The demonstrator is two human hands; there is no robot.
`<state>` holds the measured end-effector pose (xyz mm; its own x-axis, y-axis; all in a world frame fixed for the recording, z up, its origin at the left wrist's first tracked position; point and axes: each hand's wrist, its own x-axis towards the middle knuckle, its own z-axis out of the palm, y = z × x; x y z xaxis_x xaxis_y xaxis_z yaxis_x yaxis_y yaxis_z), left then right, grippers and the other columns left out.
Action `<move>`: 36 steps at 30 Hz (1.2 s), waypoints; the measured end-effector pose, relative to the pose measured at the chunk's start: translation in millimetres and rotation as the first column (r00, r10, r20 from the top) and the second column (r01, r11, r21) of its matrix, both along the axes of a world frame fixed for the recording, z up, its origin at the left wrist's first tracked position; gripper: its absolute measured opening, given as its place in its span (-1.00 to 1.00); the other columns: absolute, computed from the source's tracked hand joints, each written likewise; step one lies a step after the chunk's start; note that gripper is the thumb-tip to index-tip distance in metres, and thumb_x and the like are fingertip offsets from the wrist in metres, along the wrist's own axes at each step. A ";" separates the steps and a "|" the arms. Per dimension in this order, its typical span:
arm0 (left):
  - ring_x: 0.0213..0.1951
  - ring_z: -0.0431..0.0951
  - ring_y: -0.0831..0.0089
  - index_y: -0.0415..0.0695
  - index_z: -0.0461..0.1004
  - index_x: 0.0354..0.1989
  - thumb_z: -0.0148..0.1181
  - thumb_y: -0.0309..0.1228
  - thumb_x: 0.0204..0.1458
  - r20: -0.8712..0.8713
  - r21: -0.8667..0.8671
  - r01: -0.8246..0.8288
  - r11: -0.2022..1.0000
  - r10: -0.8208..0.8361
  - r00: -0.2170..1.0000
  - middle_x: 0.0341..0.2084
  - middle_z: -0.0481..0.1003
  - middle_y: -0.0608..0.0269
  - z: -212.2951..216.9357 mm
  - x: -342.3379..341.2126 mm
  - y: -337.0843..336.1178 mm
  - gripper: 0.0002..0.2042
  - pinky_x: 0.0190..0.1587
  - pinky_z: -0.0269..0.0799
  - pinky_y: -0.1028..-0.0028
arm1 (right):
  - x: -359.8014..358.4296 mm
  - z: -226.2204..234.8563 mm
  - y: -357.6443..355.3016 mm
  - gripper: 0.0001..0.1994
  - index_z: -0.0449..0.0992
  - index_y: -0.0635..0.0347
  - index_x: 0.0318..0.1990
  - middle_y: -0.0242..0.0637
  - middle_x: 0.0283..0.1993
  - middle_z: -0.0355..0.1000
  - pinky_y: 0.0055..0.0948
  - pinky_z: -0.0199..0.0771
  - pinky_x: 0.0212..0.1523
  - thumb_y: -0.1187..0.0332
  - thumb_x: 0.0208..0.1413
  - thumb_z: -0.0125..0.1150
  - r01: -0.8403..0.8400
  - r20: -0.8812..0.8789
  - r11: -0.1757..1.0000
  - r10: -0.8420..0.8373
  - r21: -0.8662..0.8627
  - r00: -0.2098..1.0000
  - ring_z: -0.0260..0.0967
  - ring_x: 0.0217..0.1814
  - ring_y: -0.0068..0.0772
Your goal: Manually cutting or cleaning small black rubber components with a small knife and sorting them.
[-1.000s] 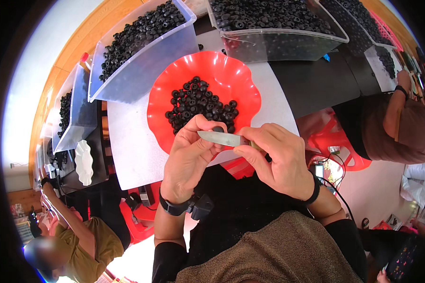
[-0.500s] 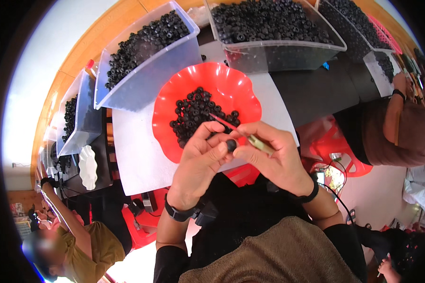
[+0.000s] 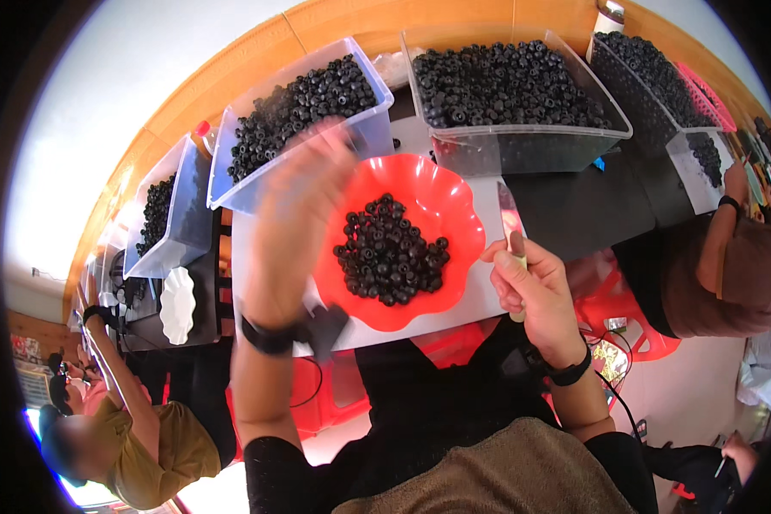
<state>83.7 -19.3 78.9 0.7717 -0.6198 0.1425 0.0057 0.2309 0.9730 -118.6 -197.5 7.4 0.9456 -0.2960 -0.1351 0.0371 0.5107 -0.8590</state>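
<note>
A red bowl [image 3: 469, 218] with a wavy rim holds many small black round pieces [image 3: 390, 257], some showing a hole or dimple. My left hand [image 3: 313, 171], smeared by motion, is over the bowl's left edge, in front of a clear bin [image 3: 373, 135] of the same pieces. Its fingers are too blurred to read. Right of the bowl, my right hand [image 3: 535, 287] is closed around a small knife [image 3: 517, 244] with a pale handle. The blade points up and away from me.
A larger clear bin [image 3: 522, 154] of black pieces stands behind the bowl, with another bin [image 3: 167, 231] at left. A white wavy dish [image 3: 177, 307] lies near that one. People sit at left [image 3: 167, 450] and right [image 3: 707, 283].
My hands have parted. My left hand has moved up and left from the black piece it held against the knife. My right hand has moved right, its blade now pointing up.
</note>
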 end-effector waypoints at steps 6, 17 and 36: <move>-0.06 0.48 0.50 -0.23 0.40 0.09 0.16 -0.40 0.14 0.462 0.268 -0.334 0.904 0.184 0.868 -0.09 0.50 0.27 24.4 57.6 -11.1 -0.65 0.02 0.37 0.51 | -11.6 -1.6 -4.6 -0.80 0.52 0.28 -0.18 -0.57 -0.56 0.23 -0.73 -0.07 -0.58 0.31 0.23 0.15 0.046 -0.011 0.994 -0.047 -0.103 0.999 0.02 -0.57 -0.82; -0.35 0.60 0.32 -0.26 0.57 -0.35 0.33 -0.41 -0.13 0.354 0.885 -0.035 0.464 -0.623 0.697 -0.48 0.58 0.11 -70.8 -6.5 -64.0 -0.80 -0.25 0.46 0.39 | -17.3 -7.5 -5.3 -0.82 0.51 0.33 -0.22 -0.59 -0.51 0.25 -0.74 0.10 -0.46 0.36 0.23 0.15 0.017 -0.009 0.985 -0.019 -0.172 1.000 0.10 -0.47 -0.82; -0.41 0.57 0.39 -0.25 0.51 -0.42 0.36 -0.41 -0.16 0.378 0.884 -0.072 0.461 -0.619 0.688 -0.50 0.54 0.14 -74.9 -2.0 -66.1 -0.80 -0.32 0.44 0.43 | -12.7 -15.6 -0.8 -0.83 0.52 0.27 -0.26 -0.61 -0.56 0.25 -0.72 0.09 -0.49 0.33 0.20 0.20 0.063 -0.025 0.930 -0.077 -0.363 0.997 0.11 -0.50 -0.84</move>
<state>81.7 -85.4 4.0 0.4731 -0.8538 -0.2172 -0.7149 -0.5161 0.4718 -131.3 -198.3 -8.2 0.9171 -0.3964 -0.0417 0.0255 0.1627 -0.9864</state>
